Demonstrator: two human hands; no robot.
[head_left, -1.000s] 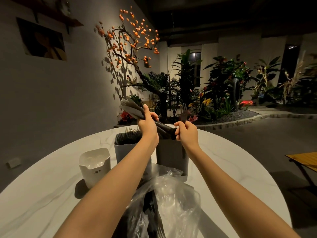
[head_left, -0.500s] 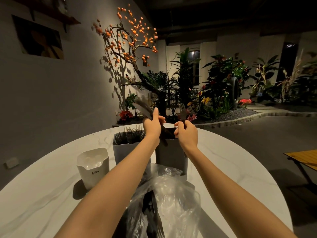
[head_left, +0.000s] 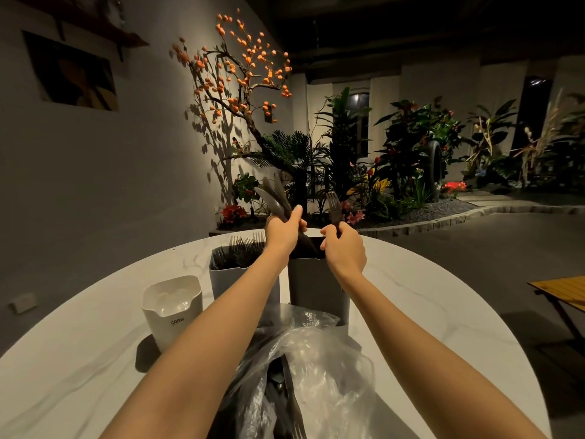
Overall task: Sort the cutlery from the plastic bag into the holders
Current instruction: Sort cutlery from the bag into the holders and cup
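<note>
My left hand (head_left: 282, 231) grips a bundle of dark knives (head_left: 273, 198), blades up and tilted left, their lower ends over the dark grey holder (head_left: 316, 288). My right hand (head_left: 343, 247) holds one dark fork (head_left: 334, 205) upright above that holder's right side. A light grey holder (head_left: 221, 277) to the left is full of dark forks (head_left: 243, 248). A white holder (head_left: 172, 312) at the far left contains clear cutlery. The clear plastic bag (head_left: 319, 372) lies in front with dark cutlery inside.
The round white marble table (head_left: 421, 312) carries everything; its edge curves close on the right. Beyond it stand a tree with orange fruit (head_left: 240, 68) and a bed of plants (head_left: 411, 160). A wooden side table (head_left: 560, 291) sits at the right.
My left hand has swung the bundle of knives from lying nearly flat to standing steeply over the dark grey holder. My right hand has stayed beside it with the fork.
</note>
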